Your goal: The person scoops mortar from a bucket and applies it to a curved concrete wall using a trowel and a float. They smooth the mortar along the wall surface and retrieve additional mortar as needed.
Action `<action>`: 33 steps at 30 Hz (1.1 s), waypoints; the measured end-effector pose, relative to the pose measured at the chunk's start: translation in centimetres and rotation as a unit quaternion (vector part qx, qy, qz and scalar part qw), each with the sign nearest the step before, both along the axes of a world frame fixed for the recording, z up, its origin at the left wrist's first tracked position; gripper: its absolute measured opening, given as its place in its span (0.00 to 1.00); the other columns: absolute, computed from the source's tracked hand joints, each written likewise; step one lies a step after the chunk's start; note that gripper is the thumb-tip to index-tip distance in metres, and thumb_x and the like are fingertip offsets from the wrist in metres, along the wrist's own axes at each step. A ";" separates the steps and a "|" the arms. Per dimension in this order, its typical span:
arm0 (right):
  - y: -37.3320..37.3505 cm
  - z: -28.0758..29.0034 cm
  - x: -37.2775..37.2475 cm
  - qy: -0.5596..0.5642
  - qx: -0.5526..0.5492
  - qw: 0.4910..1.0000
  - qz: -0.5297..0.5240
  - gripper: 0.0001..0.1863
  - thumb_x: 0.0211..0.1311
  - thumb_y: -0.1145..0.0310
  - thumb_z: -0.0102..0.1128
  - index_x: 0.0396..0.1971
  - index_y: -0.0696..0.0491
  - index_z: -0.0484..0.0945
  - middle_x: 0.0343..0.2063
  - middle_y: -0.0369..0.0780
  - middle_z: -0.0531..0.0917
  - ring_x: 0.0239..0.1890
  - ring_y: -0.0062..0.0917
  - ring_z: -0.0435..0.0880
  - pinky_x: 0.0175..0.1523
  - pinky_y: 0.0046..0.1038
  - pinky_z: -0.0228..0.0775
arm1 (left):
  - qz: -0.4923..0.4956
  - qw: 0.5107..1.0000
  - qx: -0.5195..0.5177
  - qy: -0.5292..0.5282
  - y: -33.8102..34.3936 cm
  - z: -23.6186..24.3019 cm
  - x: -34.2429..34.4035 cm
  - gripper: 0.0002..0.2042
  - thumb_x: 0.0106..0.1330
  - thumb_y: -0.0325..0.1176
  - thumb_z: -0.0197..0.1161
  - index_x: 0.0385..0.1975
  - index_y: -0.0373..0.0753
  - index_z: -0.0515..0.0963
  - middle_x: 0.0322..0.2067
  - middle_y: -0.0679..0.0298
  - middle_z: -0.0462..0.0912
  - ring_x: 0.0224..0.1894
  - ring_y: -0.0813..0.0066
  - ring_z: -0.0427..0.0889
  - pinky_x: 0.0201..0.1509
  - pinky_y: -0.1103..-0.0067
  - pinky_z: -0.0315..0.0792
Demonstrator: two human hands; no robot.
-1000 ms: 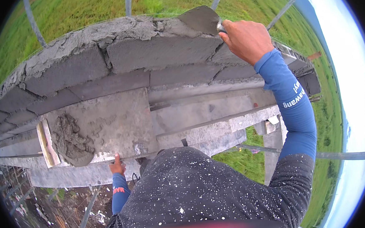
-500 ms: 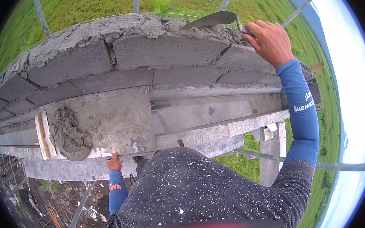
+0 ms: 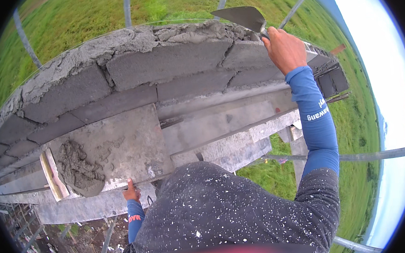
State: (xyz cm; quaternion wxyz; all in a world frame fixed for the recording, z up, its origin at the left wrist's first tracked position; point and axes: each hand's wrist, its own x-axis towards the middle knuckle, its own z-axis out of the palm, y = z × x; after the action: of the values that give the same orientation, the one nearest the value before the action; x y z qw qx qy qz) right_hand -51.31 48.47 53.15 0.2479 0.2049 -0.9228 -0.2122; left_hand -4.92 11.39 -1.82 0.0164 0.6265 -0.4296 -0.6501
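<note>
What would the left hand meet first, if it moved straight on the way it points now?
The left hand would likely meet the flat grey board first, at its near edge; depth is hard to judge, so they may touch now.

**Item Count by Kind**

Trowel (image 3: 247, 19): one, upper right. Right hand (image 3: 287, 51) plus left hand (image 3: 131, 193): two, upper right and lower left. Blue sleeves (image 3: 315, 119): two. Board (image 3: 133, 137): one, left of centre. Mortar heap (image 3: 80, 169): one, left. Wooden batten (image 3: 53, 176): one, far left. Poles (image 3: 127, 10) crossing the top edge: four.
</note>
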 end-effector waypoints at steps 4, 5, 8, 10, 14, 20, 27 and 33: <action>-4.5 -3.6 1.7 -0.006 -0.014 0.999 0.044 0.15 0.70 0.54 0.63 0.37 0.53 0.79 0.33 0.43 0.86 0.34 0.40 0.89 0.37 0.41 0.82 | -0.017 1.000 0.021 0.000 -0.6 0.0 0.2 0.38 0.55 0.66 0.76 0.46 0.33 0.75 0.36 0.53 0.82 0.19 0.69 0.77 0.15 0.76 0.62; -5.6 -3.8 2.0 0.000 -0.023 0.998 0.061 0.15 0.71 0.54 0.63 0.37 0.52 0.79 0.33 0.43 0.86 0.34 0.40 0.90 0.37 0.41 0.82 | -0.025 1.000 0.008 0.001 -0.8 0.0 0.3 0.39 0.55 0.66 0.76 0.48 0.33 0.75 0.37 0.52 0.82 0.19 0.69 0.78 0.15 0.76 0.63; -7.4 -2.3 2.4 0.017 -0.082 0.991 0.109 0.15 0.71 0.54 0.62 0.36 0.52 0.79 0.32 0.42 0.86 0.34 0.40 0.89 0.38 0.41 0.82 | -0.037 0.999 -0.002 -0.017 -0.9 -0.2 0.5 0.41 0.55 0.67 0.75 0.51 0.33 0.74 0.39 0.50 0.83 0.21 0.67 0.80 0.17 0.76 0.65; -7.4 -1.1 2.9 -0.059 -0.090 0.990 0.088 0.17 0.73 0.52 0.60 0.35 0.52 0.79 0.31 0.43 0.85 0.33 0.43 0.88 0.37 0.42 0.81 | -0.035 0.999 0.002 -0.028 -0.7 -0.6 0.6 0.42 0.55 0.68 0.75 0.53 0.33 0.74 0.41 0.49 0.83 0.23 0.65 0.81 0.19 0.75 0.67; -5.3 -3.4 4.3 -0.159 -0.091 0.974 0.134 0.20 0.76 0.50 0.55 0.33 0.52 0.74 0.29 0.45 0.83 0.34 0.47 0.86 0.37 0.47 0.77 | -0.029 0.999 -0.021 -0.022 -0.4 -1.5 0.6 0.44 0.55 0.69 0.74 0.55 0.34 0.72 0.42 0.49 0.83 0.23 0.65 0.81 0.19 0.75 0.66; 3.6 -9.6 0.5 -0.148 -0.242 0.958 0.030 0.20 0.75 0.50 0.56 0.36 0.54 0.76 0.28 0.49 0.85 0.37 0.50 0.85 0.38 0.48 0.74 | -0.010 1.000 0.003 -0.028 -0.4 -1.0 0.5 0.44 0.54 0.69 0.74 0.58 0.37 0.72 0.42 0.50 0.84 0.23 0.66 0.79 0.19 0.74 0.64; 8.3 -12.6 1.7 -0.365 -0.523 0.767 0.075 0.15 0.78 0.62 0.55 0.28 0.53 0.72 0.18 0.27 0.65 0.21 0.11 0.60 0.25 0.22 0.52 | 0.004 1.000 0.001 -0.016 0.7 -1.5 0.8 0.55 0.52 0.70 0.75 0.64 0.25 0.65 0.50 0.44 0.82 0.28 0.66 0.81 0.22 0.75 0.68; -9.7 -26.0 9.2 -0.498 -0.238 0.790 0.266 0.14 0.73 0.61 0.62 0.34 0.57 0.74 0.25 0.50 0.78 0.27 0.45 0.78 0.35 0.39 0.69 | -0.009 0.989 -0.097 -0.110 2.0 -0.6 0.0 0.65 0.51 0.71 0.74 0.70 0.13 0.55 0.57 0.32 0.77 0.52 0.51 0.86 0.51 0.64 0.81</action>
State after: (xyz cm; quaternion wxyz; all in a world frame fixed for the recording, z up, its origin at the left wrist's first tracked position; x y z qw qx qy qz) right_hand -42.14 38.78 27.16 -0.1587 0.4539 -0.8487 0.2202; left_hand -4.91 13.35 -2.46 0.0235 0.6857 -0.4956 -0.5325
